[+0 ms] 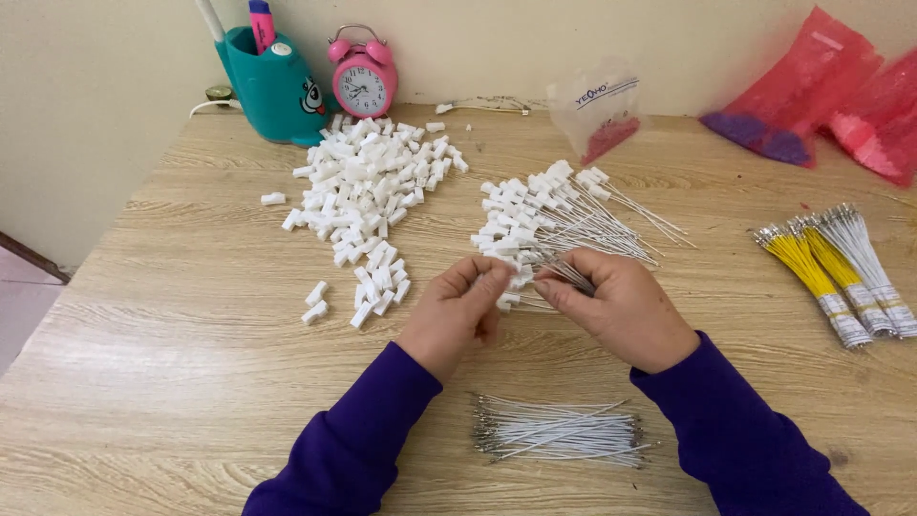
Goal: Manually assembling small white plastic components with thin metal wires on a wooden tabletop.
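A: At table centre, left hand (457, 308) pinches a white connector (503, 279); right hand (619, 306) grips thin wires (573, 275).

B: Counts: two connector heaps, one loose wire bundle (559, 432) near front edge, bare wood (172, 315) left.

1. Table (191, 315): light wood-grain top, matt, smooth.
2. White connector housings (368, 186): hard plastic, slight sheen.
3. White wires (559, 432): plastic-sheathed, with shiny metal terminals.
4. Sleeves (353, 444): purple cloth, soft, matt.
5. Red bags (812, 81): thin glossy plastic film.
6. Alarm clock (363, 81): glossy pink casing.

Light wooden table (191, 315), cream wall (115, 57), tiled floor (19, 296)
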